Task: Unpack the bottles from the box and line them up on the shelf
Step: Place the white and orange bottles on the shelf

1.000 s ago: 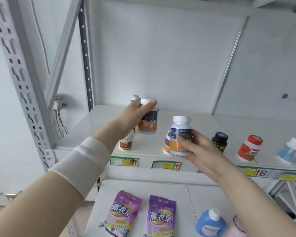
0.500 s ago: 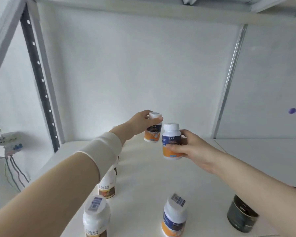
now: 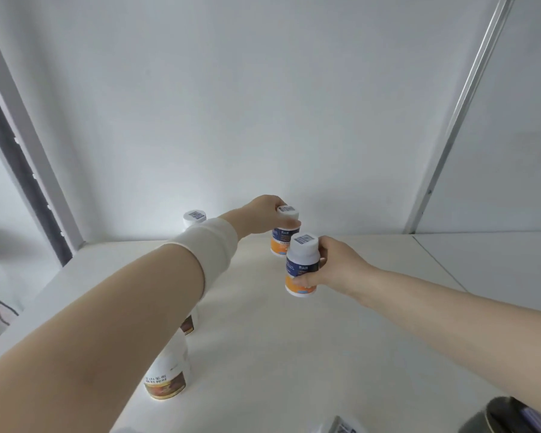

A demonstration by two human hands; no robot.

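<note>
I see 2 arms in shot, quick notes on what is worn. The left forearm (image 3: 122,307) carries 1 wide off-white stretch band (image 3: 206,248) of smooth, plain fabric, snug round the arm just behind the wrist, with its near edge a clean line. The left hand (image 3: 263,210) and right hand (image 3: 338,267) are bare, and the right forearm (image 3: 434,307) is bare along all its visible length.

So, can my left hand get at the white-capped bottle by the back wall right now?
Probably not yet: the left hand grips the cap of a blue-and-orange bottle. The back bottle stands close beside that wrist, otherwise unblocked.
</note>
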